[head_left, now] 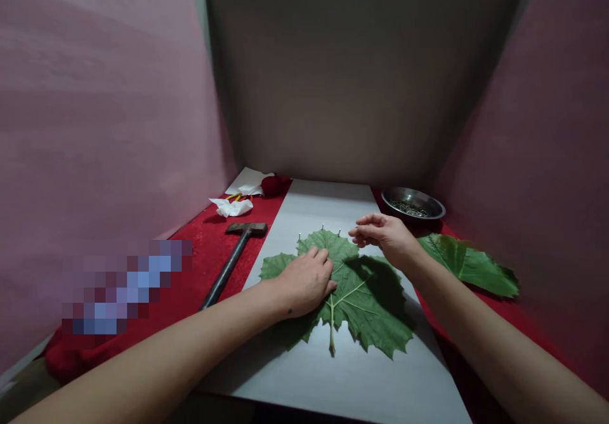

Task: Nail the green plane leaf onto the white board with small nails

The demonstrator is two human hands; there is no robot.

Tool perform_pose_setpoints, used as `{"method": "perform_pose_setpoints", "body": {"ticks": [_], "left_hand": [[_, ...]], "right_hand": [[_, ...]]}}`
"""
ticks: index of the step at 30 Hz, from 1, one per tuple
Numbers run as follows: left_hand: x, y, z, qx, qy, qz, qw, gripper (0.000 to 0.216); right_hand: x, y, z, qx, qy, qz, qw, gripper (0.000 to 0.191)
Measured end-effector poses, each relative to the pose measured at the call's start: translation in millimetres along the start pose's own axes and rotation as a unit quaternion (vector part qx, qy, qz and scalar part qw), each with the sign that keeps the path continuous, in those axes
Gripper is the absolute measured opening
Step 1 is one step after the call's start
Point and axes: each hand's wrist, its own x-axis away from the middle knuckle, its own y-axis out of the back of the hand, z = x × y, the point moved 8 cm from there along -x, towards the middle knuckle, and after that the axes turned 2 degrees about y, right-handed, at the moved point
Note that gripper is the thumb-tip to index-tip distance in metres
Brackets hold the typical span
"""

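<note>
A large green lobed leaf [352, 294] lies on a long white board [328, 205], its stem toward me. My left hand [307, 281] rests palm down on the leaf's left half, fingers laid over it and holding nothing. Along the leaf's far edge several thin nails [339, 233] stand upright. My right hand [380, 235] hovers just right of these nails, above the leaf's far right edge. Its thumb and fingertips are pinched together; anything between them is too small to make out.
A hammer [233, 262] lies on the red cloth [190, 240] left of the board. Crumpled tissue [233, 207] and yellow-handled pliers [236, 197] are farther back. On the right sit a metal bowl [413, 203] of nails and other green leaves [476, 264]. Walls enclose the sides and back.
</note>
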Motion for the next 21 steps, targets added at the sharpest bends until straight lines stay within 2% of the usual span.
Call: {"method": "perform_pose_setpoints", "body": {"ticks": [3,7,10,14,21], "left_hand": [[0.3,-0.2,-2.3,-0.016,-0.005,-0.01,1.0,0.025],[0.7,-0.7,-4.1,-0.032,-0.005,-0.011,0.999,0.028],[0.6,-1.0,-4.7,-0.031,-0.002,-0.004,0.999,0.029],[0.2,-0.8,-6.2,-0.033,-0.007,0.002,0.999,0.03],[-1.2,-2.9,-9.2,-0.04,-0.02,0.022,0.999,0.032]], "right_hand": [[-17.4,-28.5,-4.7,0.073,0.017,0.006,0.997,0.026],[-44.2,-61.3,-16.2,0.224,0.069,-0.008,0.972,0.006],[-58.4,-75.8,-28.7,0.27,0.081,-0.009,0.959,0.008],[-63.7,-80.9,-34.6,0.314,0.1,-0.008,0.944,0.01],[-55.8,-75.4,-25.7,0.338,0.156,-0.008,0.928,0.003]]}}
